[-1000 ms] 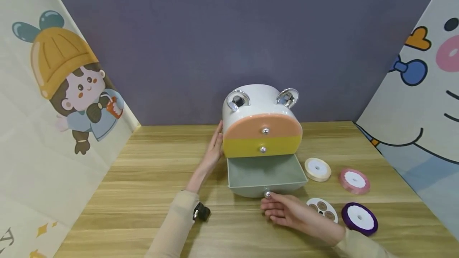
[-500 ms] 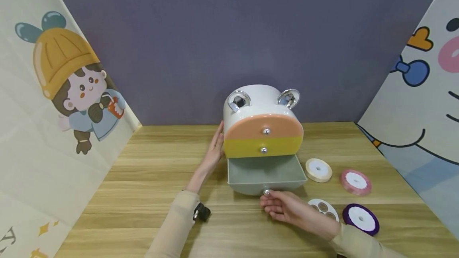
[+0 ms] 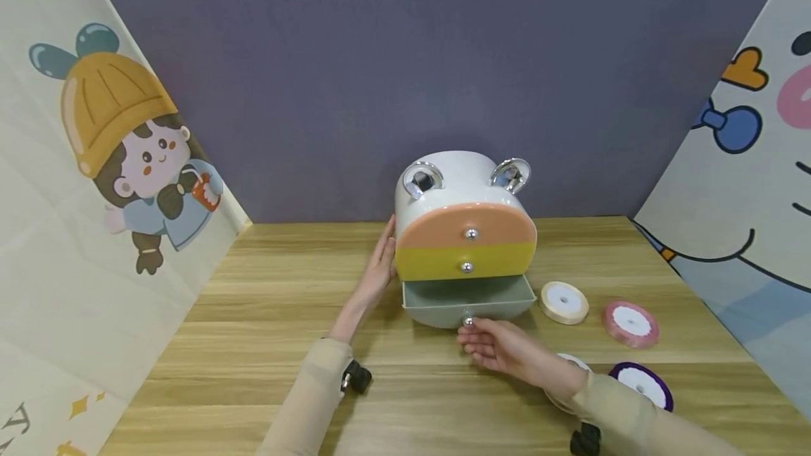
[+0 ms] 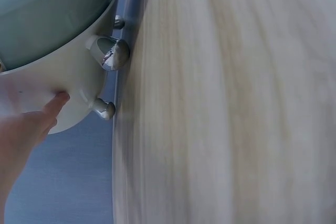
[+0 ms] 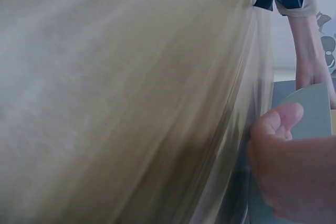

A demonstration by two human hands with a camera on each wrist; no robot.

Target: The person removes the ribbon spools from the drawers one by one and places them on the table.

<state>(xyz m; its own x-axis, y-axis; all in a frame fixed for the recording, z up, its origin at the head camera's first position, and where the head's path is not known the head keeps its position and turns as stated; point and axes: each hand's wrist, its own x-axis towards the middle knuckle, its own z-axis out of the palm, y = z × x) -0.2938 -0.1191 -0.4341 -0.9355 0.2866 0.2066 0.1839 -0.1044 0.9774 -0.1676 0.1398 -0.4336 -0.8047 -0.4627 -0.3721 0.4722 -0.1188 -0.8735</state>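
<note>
A small white cabinet with silver ears stands at the back of the table. Its orange drawer and yellow drawer are closed, while the grey-green bottom drawer is partly pulled out. With straight fingers, my left hand rests on the cabinet's left side; the left wrist view shows a fingertip touching the white wall. At the bottom drawer's front, my right hand pinches the round silver knob between thumb and curled fingers. The knob is hidden in the right wrist view.
To the right lie ribbon rolls: cream, pink and purple. A white disc is mostly covered by my right forearm. A dark wall rises behind the wooden table, with printed panels at both sides.
The bottom drawer has slid inward, so less of its inside shows. My right hand has moved forward with the knob. My left hand stays against the cabinet.
</note>
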